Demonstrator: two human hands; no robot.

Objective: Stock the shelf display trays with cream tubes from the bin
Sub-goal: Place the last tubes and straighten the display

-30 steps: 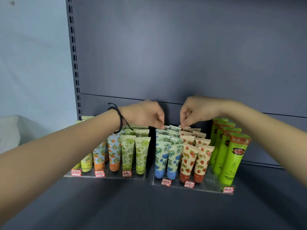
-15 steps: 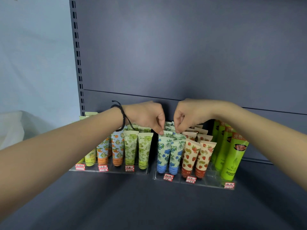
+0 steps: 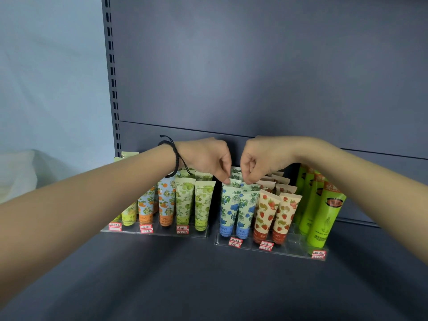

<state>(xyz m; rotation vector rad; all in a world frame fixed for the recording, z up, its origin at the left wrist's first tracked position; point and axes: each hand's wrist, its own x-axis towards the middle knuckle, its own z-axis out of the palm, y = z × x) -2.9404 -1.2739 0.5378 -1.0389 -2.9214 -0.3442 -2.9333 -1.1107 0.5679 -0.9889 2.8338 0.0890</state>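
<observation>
Standing caps-down in clear acrylic display tray (image 3: pixel 291 250): blue-flowered plastic cream tubes (image 3: pixel 228 209), long axes vertical. Second-row crimped tops lie directly beneath both hands, equally near. One crimp pinched by left hand (image 3: pixel 206 156); right hand (image 3: pixel 261 158) curls onto its neighbour, pinch unclear.

Dim, cool and even, lit softly from above and in front. Brightens on the pale wall (image 3: pixel 46 77) at left, darkens across the shelf (image 3: pixel 208 286) toward the bottom edge, with broad soft shadow under both forearms (image 3: pixel 81 205). Gives a faint sheen along the clear tray (image 3: pixel 289 251) front. Reads sharp on the tubes (image 3: pixel 229 205) mid-frame; stretches at the edges, swelling the forearms and tilting the slotted upright (image 3: pixel 112 77).
</observation>
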